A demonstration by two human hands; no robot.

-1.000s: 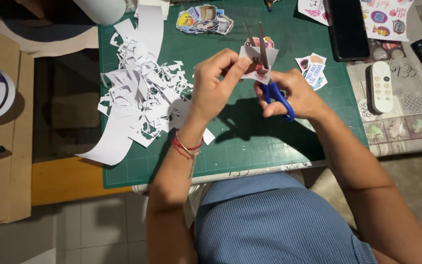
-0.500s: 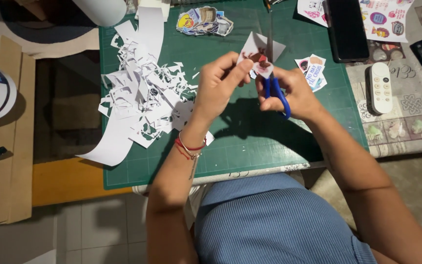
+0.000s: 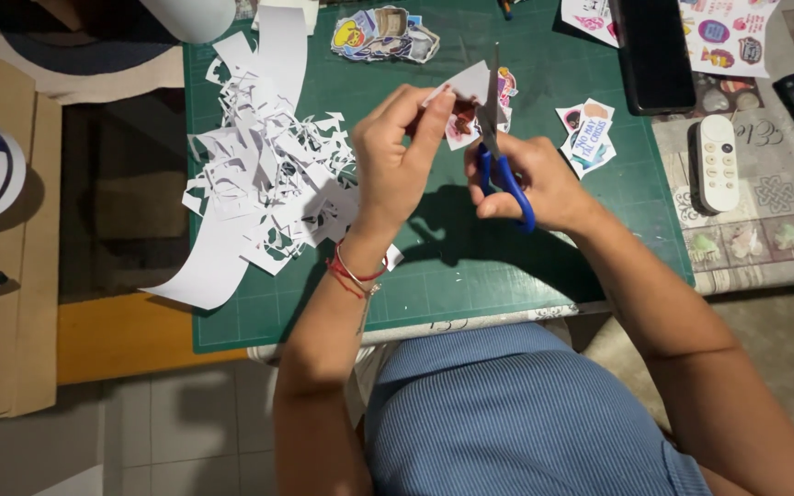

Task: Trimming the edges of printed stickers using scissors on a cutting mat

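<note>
Green cutting mat (image 3: 526, 266) covers the desk. Above it, the left hand (image 3: 397, 170) pinches a sticker sheet (image 3: 467, 103), and the right hand (image 3: 530, 179) grips blue scissors (image 3: 498, 147). Cut slowly along the picture's edge, thumb away from the blades. White scraps (image 3: 264, 184) lie left.

The widest bare stretch of the green cutting mat (image 3: 498, 276) lies at centre and lower right of the frame, under and below the two hands. To the left, a heap of white paper scraps (image 3: 264, 184) fills the mat's left third. At the top centre a pile of cut stickers (image 3: 383, 35) sits, with open mat just below it. A small stack of stickers (image 3: 588, 136) stands right of centre; beyond it, off the mat's right edge, lie a white remote (image 3: 716, 163) and a dark phone (image 3: 652, 50).
</note>
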